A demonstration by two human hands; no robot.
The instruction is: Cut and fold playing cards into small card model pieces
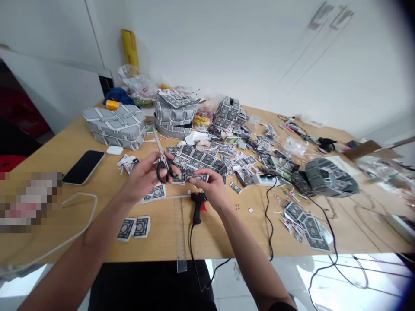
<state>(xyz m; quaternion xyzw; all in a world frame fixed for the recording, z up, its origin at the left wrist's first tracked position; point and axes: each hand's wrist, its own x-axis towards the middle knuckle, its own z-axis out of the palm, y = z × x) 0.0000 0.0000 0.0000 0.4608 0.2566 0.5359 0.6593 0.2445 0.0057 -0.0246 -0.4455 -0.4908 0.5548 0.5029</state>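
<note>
My left hand [147, 175] is closed round a pair of scissors [164, 166] with black handles, their blades pointing up and away from me. Between the thumb and fingers of my right hand [212, 186] is a narrow strip of playing card [197, 177] with a dark patterned back. The strip's left end comes close to the scissor handles; whether my left fingers touch it I cannot tell. Just beyond lies a panel of joined playing cards [201, 160]. Below my right hand rests a black glue gun [197, 207] with a red trigger.
A clear ruler [180, 233] overhangs the front edge. Card-covered boxes [115, 125] stand at the back left, and cut cards [259, 149] are heaped mid-table. A phone [83, 167] lies left. A black cable [268, 216] crosses the right side; a card-covered basket [330, 177] stands beyond.
</note>
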